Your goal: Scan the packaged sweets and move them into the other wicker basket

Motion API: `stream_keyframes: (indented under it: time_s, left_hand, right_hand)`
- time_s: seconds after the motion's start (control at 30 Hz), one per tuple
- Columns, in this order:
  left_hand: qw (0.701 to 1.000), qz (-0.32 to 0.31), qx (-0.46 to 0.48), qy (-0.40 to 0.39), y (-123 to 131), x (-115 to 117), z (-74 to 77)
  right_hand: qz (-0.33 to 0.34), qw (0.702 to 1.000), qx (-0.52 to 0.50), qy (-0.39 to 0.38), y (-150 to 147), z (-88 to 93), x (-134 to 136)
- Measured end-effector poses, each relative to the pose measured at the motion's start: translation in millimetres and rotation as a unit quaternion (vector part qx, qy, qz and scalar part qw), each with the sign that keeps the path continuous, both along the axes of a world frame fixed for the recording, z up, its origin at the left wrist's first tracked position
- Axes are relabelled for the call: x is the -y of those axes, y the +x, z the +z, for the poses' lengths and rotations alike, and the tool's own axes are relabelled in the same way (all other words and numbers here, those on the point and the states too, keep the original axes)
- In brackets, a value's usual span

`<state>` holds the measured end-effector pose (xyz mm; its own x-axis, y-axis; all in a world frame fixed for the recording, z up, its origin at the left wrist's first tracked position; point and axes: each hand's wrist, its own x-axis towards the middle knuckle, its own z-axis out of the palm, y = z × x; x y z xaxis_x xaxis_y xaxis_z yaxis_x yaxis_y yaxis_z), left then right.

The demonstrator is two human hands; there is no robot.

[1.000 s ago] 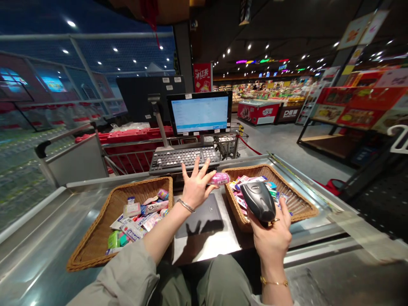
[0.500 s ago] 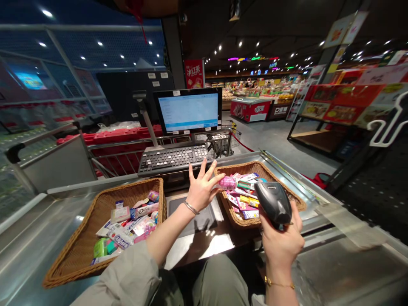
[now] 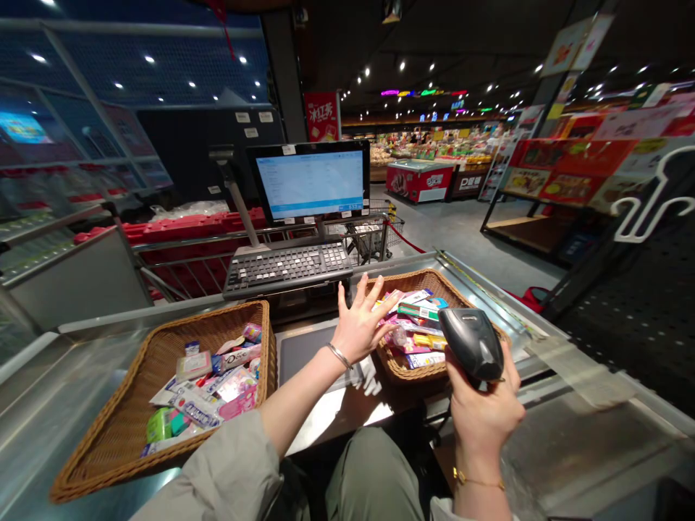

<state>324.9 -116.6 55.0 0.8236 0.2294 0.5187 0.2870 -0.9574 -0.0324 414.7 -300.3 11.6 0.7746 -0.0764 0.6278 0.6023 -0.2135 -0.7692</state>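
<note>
Left hand [image 3: 361,325] open and empty, fingers [image 3: 374,293] spread wide, right wicker basket [image 3: 405,282] of packets [image 3: 415,322] just past the fingertips. Right hand [image 3: 483,416] has its fingers wrapped around a handheld barcode scanner [image 3: 471,344] — long axis tilted up, head pointing forward-left at that basket. Left wicker basket [image 3: 217,316], behind the left fingers, also holds packets; both look well filled.

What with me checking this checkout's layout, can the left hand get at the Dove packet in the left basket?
Probably yes: the left hand is empty and open, close to the wicker basket, and the Dove packet lies on top of the pile. Only the basket's low rim stands between them.
</note>
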Motion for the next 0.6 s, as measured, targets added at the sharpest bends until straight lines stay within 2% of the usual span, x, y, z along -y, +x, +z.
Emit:
stream_keyframes:
  time_s: [0.23,0.6]
  left_hand:
    - [0.999,0.022,0.021,-0.021,-28,-7,2.3]
    - [0.993,0.09,0.068,-0.041,-89,-14,4.3]
  right_hand:
    - [0.024,1.0,0.004,-0.004,-6,-5.2,-7]
    - [0.102,0.994,0.03,-0.01,-32,6.5,-30]
